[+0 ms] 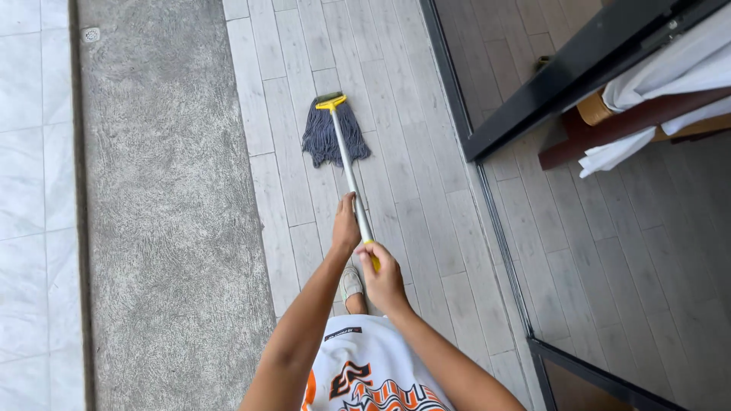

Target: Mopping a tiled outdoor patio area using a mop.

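Head view, looking down. Both hands grip one mop handle point(352, 176), a pale metal pole with a yellow end grip.

Right hand point(383, 280): fingers curled tight around the near, yellow end of the handle, wrapped shut on it. Left hand point(346, 226): farther up the pole, just beyond the right hand, fingers closed around the shaft from the left side. The two hands sit close together but not touching.

The handle runs from the hands away and slightly left, down to a yellow clamp point(331, 101) at the far end. Below the clamp the mop head point(333, 135), dark grey-blue strings, lies fanned out on the pale plank floor point(411, 152), in contact with it.

Near edge: white shirt with orange and black print point(371, 373); one foot in a light shoe point(351, 283) on the planks, beneath the hands.

Left of the planks: a rough grey concrete strip point(160, 198), then pale glossy tiles point(34, 190) with a small round drain point(90, 34) at the far left.

Right: a dark-framed glass door point(579, 53) standing open, its track point(502, 251) running near to far. Far right: white cloth point(670, 72) draped on dark wooden furniture point(609, 133). No containers visible.
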